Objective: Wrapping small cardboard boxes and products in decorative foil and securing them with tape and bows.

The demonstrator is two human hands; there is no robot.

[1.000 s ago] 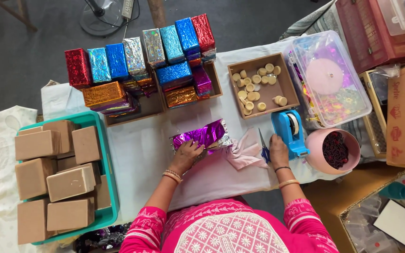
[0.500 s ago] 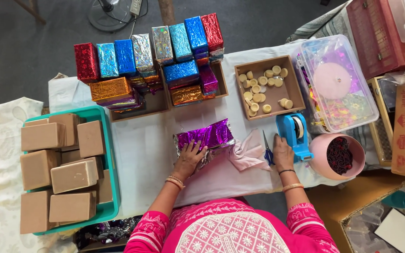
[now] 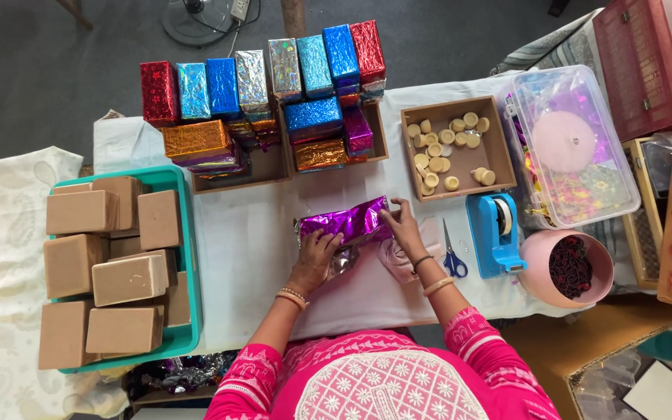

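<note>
Purple foil-wrapped box (image 3: 345, 220) sits mid-desk (image 3: 250, 241); my left hand (image 3: 316, 257) presses flat on its near end, right hand (image 3: 406, 229) pinching the far fold so the foil holds.

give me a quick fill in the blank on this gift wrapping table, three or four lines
1. Both hands, left hand and right hand, rest on a box wrapped in ____ foil.
2. The plain brown boxes sit in a ____ tray.
3. The scissors lie just left of the blue ____.
4. The pink bowl stands at the table's ____ end.

Missing words: purple; teal; tape dispenser; right
</note>
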